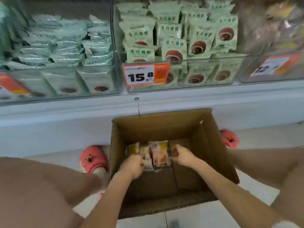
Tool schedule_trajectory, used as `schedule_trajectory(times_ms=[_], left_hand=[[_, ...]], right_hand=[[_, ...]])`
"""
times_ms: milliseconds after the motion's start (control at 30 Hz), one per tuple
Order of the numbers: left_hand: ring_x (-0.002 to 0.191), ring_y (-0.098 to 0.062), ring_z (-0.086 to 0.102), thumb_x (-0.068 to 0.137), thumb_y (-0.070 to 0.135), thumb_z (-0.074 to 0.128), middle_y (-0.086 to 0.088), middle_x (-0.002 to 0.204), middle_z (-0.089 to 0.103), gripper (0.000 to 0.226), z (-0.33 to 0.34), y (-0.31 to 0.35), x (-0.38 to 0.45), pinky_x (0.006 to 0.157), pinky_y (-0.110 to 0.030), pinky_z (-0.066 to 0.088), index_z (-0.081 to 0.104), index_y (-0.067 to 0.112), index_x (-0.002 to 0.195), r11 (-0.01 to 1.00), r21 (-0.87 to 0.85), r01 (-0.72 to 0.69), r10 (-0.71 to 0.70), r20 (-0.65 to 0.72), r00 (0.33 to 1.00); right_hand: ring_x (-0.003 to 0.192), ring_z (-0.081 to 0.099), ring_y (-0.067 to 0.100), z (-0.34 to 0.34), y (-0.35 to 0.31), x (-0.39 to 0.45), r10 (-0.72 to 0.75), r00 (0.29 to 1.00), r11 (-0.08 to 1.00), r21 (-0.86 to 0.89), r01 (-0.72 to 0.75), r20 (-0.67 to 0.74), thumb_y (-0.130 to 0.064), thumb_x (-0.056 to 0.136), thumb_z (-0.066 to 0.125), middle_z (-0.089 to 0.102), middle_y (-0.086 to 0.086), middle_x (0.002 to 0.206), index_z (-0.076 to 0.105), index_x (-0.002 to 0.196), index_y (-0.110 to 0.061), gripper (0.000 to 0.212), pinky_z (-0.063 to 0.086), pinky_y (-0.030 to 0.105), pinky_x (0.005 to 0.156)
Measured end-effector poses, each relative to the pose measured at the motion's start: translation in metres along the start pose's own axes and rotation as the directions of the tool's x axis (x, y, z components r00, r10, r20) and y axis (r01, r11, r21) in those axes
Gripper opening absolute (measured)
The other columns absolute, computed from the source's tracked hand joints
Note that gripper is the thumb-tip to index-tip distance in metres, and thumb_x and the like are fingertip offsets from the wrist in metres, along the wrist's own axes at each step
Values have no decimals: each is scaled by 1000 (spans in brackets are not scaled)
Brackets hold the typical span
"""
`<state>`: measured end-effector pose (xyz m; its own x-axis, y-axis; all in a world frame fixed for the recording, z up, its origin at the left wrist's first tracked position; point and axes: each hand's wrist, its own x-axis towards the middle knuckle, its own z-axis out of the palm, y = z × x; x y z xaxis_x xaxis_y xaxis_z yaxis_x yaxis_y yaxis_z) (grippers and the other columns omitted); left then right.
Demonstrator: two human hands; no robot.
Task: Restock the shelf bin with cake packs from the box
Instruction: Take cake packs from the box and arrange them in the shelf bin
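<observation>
Reaching down into the cardboard box, I hold the last cake packs that lie on its bottom, toward the far wall. My left hand curls its fingers on the near-left edge of the packs; my right hand pinches their right side. I judge them light, soft and easy to crush, with slippery glossy film, so the sealed edges are the best place to grip. The box is stiff, matte and brown. Above the box stands the clear shelf bin.

Both hands — left hand, right hand — grip cake packs inside the box.
</observation>
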<state>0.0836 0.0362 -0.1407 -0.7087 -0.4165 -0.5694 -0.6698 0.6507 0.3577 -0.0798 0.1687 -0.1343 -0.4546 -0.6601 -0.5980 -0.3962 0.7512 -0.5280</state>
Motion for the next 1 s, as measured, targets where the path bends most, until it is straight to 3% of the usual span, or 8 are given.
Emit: schedule_trajectory(times_ms=[100,200,300,433,667,767,900,1000], left_hand=[[128,-30,42,95,21,51,-13,144,37,51,25,-24,-3,106,-38,37,33,17,142,987,-90,135,-127,85,988],[139,-29,24,95,23,51,-7,156,10,63,31,-25,-8,115,-40,25,17,19,148,972,-182,147,-141,43,989],[139,-26,23,95,25,51,-3,156,11,52,28,-24,-7,114,-38,23,28,19,142,958,-265,109,-128,-55,990],[142,-30,19,96,22,51,-7,158,6,51,30,-30,-7,114,-37,22,29,17,143,937,-285,200,-210,-6,978],[141,-29,21,95,25,52,-5,157,12,53,27,-28,-1,115,-42,26,30,18,143,924,-322,204,-220,-13,975],[142,-28,20,96,22,52,-5,157,10,56,27,-33,-1,116,-40,24,27,18,146,892,-384,237,-257,-2,966],[142,-28,21,96,21,53,-6,157,11,56,26,-35,-1,116,-41,25,27,17,146,878,-417,234,-260,-5,966],[141,-28,22,95,20,53,-7,156,13,55,24,-33,-3,116,-40,25,29,15,144,881,-418,222,-254,-21,967]], right_hand=[[122,50,26,31,8,26,130,979,991,18,-134,158,-34,93,56,51,7,133,47,132,-13,45,41,30,97],[121,52,29,65,25,52,298,944,930,181,-321,139,-39,90,59,54,13,134,54,129,-12,48,42,41,104],[127,47,32,91,31,72,400,913,859,312,-406,84,-34,89,61,50,15,137,50,132,-10,51,38,40,108],[132,36,36,110,31,89,570,819,782,353,-514,-71,-25,85,66,36,19,144,31,140,-4,68,39,40,104],[135,33,35,118,31,101,609,793,765,276,-583,-12,-44,73,76,38,19,143,31,139,-1,91,34,39,106],[131,38,35,116,29,104,622,783,736,348,-580,-10,-44,72,78,43,18,140,39,134,-5,82,38,42,105],[116,55,32,109,22,102,591,806,656,564,-502,30,-24,79,75,56,16,127,47,121,-4,54,48,38,93],[109,59,31,103,13,93,575,814,603,631,-488,81,-19,78,76,59,14,122,49,116,-6,49,52,39,89]])
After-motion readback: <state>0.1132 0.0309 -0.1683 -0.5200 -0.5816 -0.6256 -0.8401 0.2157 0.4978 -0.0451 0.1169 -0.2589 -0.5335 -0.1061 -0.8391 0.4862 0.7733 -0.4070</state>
